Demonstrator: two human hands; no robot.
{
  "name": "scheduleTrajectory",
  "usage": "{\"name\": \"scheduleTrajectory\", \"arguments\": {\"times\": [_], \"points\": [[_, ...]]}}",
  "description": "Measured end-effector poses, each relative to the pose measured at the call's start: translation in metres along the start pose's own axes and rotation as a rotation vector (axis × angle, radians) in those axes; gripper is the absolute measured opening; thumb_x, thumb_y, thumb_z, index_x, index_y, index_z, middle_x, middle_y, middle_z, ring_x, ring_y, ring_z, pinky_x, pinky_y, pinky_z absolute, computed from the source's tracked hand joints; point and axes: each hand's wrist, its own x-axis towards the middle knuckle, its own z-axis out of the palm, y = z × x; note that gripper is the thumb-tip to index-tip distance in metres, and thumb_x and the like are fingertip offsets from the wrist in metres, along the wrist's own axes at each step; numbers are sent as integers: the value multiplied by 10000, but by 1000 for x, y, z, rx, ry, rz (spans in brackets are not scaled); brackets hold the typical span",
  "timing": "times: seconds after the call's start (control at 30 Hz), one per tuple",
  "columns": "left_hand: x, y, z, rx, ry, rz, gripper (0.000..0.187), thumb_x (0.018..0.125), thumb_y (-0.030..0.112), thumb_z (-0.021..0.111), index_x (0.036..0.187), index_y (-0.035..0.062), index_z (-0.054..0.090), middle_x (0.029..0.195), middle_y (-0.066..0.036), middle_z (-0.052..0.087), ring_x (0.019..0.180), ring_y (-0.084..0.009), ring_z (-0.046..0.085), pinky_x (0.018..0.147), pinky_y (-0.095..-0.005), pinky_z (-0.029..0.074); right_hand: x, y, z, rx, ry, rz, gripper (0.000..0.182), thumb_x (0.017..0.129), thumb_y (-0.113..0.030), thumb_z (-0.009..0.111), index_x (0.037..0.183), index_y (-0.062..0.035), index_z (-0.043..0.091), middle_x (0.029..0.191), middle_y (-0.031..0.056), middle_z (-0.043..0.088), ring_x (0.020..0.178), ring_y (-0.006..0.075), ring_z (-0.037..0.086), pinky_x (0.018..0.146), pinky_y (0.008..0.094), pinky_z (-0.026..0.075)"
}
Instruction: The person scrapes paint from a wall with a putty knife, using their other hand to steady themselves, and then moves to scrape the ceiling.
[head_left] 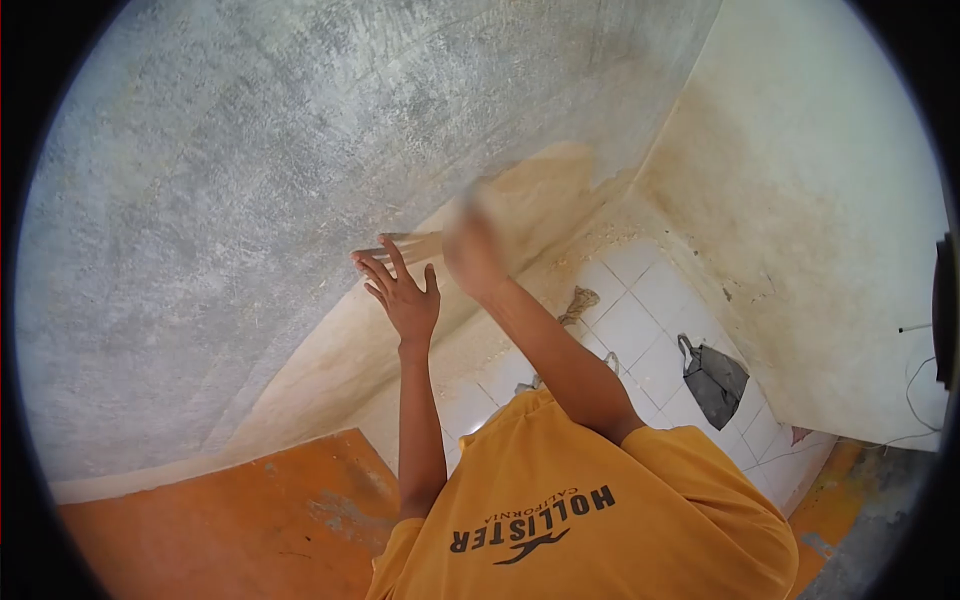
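My left hand point(402, 300) is open with fingers spread, its fingertips right at the wall point(250, 150) beside a shadow. To its right, my right hand point(474, 252) is smeared by motion and looks closed. A blurred dark grey shape shows just above its knuckles; I cannot tell what it is. Around both hands the wall's rough, mottled grey surface meets a smooth cream patch point(550, 185), with an uneven border between them.
A cream side wall point(800, 200) meets the grey wall at a corner. White floor tiles point(640, 300) lie below, with a dark grey bag point(715, 382), a brownish crumpled thing point(579, 303) and crumbs along the wall. An orange surface point(240, 510) is at lower left; a cable point(912, 400) hangs at right.
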Motion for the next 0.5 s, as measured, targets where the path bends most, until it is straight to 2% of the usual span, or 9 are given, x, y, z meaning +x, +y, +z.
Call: {"name": "scheduleTrajectory", "arguments": {"times": [0.03,0.13,0.23,0.33,0.37,0.47,0.5], "points": [[-3,-1,-2,2,-11,-8,937,895,270,690,1614,154,100,1615,-334,-47,1479,-551,45,1107,-689,260,3,0,-8,26,-85,0,129,1042,-221,439,1114,-117,466,802,22,422,484,83,308,404,244,229],[-2,-2,1,-26,-1,-18,940,893,273,692,1615,156,101,1615,-335,-48,1481,-547,39,1105,-692,261,1,-2,-4,38,-102,11,152,1044,-236,437,1131,-117,474,821,30,445,480,89,318,403,244,245],[-2,-4,1,18,-22,-18,941,893,279,693,1615,155,102,1613,-340,-42,1480,-550,38,1105,-690,263,3,2,0,-14,23,1,173,1047,-243,429,1147,-111,476,833,39,462,490,100,339,404,247,264],[-2,-5,1,-11,-26,-3,978,886,283,717,1615,167,76,1610,-335,-83,1480,-551,-5,1091,-711,263,-5,-3,-11,-21,-44,48,175,1048,-250,439,1146,-111,481,860,51,472,524,108,380,414,251,289],[-2,-4,2,19,-37,-37,940,893,288,693,1614,151,105,1608,-350,-23,1485,-539,29,1117,-683,250,0,-7,-8,-18,-71,54,176,1048,-252,442,1145,-111,482,868,55,475,536,111,394,418,252,297],[-2,-2,-1,-5,-17,-16,934,895,284,690,1613,147,108,1607,-351,-22,1484,-542,29,1117,-680,254,10,6,-10,-33,-18,-12,245,1038,-250,462,1242,-117,485,771,34,470,521,128,443,414,269,322],[-8,-2,0,-1,-18,-19,933,896,284,690,1612,145,109,1607,-352,-22,1483,-544,32,1116,-680,256,17,-4,-8,33,14,42,244,1044,-256,456,1243,-119,484,791,34,471,518,116,419,411,263,311]]}}
